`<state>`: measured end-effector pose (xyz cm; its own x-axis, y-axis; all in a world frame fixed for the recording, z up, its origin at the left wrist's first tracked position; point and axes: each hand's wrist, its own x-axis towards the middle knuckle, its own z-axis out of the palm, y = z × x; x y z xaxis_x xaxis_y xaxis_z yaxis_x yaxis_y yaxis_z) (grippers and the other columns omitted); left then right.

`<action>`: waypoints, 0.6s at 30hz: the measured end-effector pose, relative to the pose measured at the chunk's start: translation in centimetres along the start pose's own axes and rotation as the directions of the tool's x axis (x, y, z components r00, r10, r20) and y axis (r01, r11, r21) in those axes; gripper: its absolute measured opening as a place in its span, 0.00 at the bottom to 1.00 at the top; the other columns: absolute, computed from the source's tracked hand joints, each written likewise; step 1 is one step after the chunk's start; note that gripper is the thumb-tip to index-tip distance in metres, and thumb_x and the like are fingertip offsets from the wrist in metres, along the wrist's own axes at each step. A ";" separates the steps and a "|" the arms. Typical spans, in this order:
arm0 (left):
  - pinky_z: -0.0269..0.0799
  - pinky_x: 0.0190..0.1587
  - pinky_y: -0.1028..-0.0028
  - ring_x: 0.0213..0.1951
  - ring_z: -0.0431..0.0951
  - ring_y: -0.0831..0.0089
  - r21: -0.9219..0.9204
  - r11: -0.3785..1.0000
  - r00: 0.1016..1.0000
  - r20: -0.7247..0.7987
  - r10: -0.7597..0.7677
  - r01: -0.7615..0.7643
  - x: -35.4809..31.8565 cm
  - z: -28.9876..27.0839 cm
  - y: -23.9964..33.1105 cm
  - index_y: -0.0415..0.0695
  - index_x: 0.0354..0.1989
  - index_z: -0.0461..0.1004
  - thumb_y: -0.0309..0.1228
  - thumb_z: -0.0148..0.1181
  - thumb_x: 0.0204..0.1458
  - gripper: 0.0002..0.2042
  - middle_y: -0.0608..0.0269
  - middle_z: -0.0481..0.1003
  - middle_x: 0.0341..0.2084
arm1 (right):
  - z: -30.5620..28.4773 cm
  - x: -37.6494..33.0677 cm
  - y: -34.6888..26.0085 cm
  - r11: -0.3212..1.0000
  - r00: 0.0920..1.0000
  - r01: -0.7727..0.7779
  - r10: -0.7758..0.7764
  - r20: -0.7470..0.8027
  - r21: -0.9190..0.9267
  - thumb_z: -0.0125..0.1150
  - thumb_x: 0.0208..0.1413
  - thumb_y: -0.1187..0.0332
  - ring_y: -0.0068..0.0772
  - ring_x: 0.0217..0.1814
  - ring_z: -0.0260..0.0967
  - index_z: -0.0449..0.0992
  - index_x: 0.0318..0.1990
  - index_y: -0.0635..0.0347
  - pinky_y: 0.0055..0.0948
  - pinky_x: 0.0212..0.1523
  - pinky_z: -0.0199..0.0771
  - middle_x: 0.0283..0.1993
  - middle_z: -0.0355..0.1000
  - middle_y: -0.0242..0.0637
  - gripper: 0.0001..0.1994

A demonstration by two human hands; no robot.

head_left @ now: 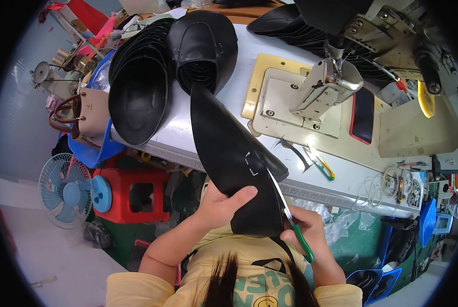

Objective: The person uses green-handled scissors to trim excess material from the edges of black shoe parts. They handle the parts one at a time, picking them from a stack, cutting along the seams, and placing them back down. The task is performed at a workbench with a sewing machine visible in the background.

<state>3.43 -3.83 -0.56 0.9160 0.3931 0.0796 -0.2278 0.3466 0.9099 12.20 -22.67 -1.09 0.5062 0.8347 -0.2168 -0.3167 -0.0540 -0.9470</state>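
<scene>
A black leather-like shoe upper (224,138) with white stitched corner marks hangs over the table's front edge. My left hand (224,205) grips its near part, thumb flat on top and fingers underneath. In my right hand (307,230) are scissors (301,242) with green handles. Their blades lie along the right side of the black piece, pointing away from me, and look slightly parted. Beyond it, a stack of similar black uppers (139,102) and another nested stack (203,38) stand on the table.
A sewing machine (327,92) stands at the right, with more black pieces (285,23) behind it. A phone (362,115), thread snips (318,166) and a dark curved tool (295,152) lie nearby. A fan (69,190), red stool (137,192) and handbag (92,115) are at left.
</scene>
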 end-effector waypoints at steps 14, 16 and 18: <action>0.63 0.49 0.75 0.46 0.68 0.76 -0.083 0.993 0.991 0.093 0.092 -0.085 -1.2 0.0 -0.8 0.39 0.48 0.66 0.20 0.52 0.51 0.15 0.64 0.69 0.43 | 0.0 -0.7 -0.7 0.997 0.997 0.037 -0.031 0.074 -0.070 0.72 0.36 0.57 0.15 0.26 0.56 0.71 0.46 0.66 0.16 0.26 0.56 0.27 0.64 0.27 0.30; 0.63 0.50 0.75 0.46 0.68 0.76 -0.076 0.994 0.992 0.100 0.080 -0.073 -1.3 0.0 -0.8 0.39 0.48 0.65 0.20 0.52 0.51 0.15 0.64 0.69 0.44 | 0.0 -0.8 -0.7 0.995 0.997 0.038 -0.032 0.064 -0.097 0.72 0.36 0.57 0.15 0.26 0.56 0.71 0.46 0.66 0.16 0.26 0.55 0.27 0.64 0.28 0.30; 0.62 0.50 0.75 0.46 0.67 0.77 -0.060 0.997 0.991 0.121 0.055 -0.048 -1.3 -0.2 -0.9 0.39 0.48 0.65 0.20 0.52 0.51 0.15 0.65 0.69 0.44 | 0.2 -0.7 -0.9 0.995 0.999 0.037 -0.035 0.028 -0.092 0.72 0.36 0.57 0.16 0.25 0.56 0.72 0.45 0.65 0.17 0.25 0.55 0.26 0.64 0.28 0.29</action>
<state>2.42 -4.50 -1.52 0.9353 0.3058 0.1782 -0.2910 0.3780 0.8789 11.94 -23.10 0.02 0.4945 0.8509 -0.1774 -0.2223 -0.0735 -0.9722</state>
